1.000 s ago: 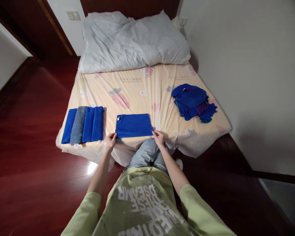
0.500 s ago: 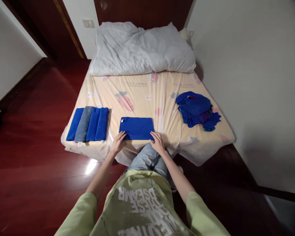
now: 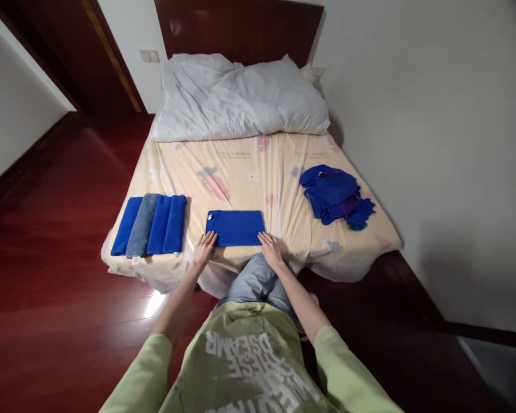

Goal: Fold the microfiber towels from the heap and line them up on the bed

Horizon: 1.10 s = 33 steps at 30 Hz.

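Observation:
A blue cloth (image 3: pixel 236 227), folded to a flat rectangle with a small white tag at its far left corner, lies near the bed's front edge. My left hand (image 3: pixel 204 248) rests on its near left corner with the fingers stretched out. On the near right corner lies my right hand (image 3: pixel 270 248), its fingers also extended and flat. To the left, several rolled or folded cloths lie side by side, blue ones (image 3: pixel 157 229) and a grey one (image 3: pixel 141 226). A crumpled heap of blue cloth (image 3: pixel 333 192) with purple parts sits at the right.
The bed (image 3: pixel 241 195) has a cream patterned sheet that hangs over its front edge. A large white quilt (image 3: pixel 245 100) lies across the far end, before a dark headboard (image 3: pixel 241 28). A wall (image 3: pixel 421 143) runs along the right side.
The view has tilted up slightly, showing more of the headboard. My fingers, curled a little at the cloth's near corners before, now lie flatter on it. The cloth remains folded.

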Each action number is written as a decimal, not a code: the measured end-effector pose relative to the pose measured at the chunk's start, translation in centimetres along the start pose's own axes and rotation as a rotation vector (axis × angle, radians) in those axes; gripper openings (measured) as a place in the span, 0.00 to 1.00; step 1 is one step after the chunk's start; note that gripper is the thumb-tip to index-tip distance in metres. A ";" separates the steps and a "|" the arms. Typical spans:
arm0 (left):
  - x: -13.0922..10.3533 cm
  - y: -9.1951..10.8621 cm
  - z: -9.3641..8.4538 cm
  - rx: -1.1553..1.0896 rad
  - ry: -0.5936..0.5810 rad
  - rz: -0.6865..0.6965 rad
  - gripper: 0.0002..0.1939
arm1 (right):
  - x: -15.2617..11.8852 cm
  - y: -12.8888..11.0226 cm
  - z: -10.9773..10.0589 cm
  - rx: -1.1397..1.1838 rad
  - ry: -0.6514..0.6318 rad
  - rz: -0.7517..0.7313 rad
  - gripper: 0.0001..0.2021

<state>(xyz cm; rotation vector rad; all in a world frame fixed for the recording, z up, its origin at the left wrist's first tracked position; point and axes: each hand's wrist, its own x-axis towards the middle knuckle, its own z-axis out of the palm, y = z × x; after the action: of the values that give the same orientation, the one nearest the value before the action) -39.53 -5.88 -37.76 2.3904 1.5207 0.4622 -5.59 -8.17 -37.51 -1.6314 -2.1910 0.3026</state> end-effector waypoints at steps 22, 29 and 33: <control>-4.3 -2.0 -0.5 -0.572 0.212 -0.224 0.20 | -2.2 1.4 0.9 0.769 0.238 0.403 0.13; -3.5 -0.8 -0.6 -0.605 0.245 -0.436 0.24 | -2.0 1.4 1.3 0.914 0.292 0.491 0.26; -3.5 -0.6 -0.7 -0.623 0.248 -0.469 0.23 | -2.0 1.3 1.5 0.887 0.326 0.518 0.26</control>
<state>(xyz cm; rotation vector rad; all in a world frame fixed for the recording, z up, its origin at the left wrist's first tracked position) -41.67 -8.80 -37.76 1.4973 1.6535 0.9704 -4.60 -9.65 -39.72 -1.5107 -1.0882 0.9176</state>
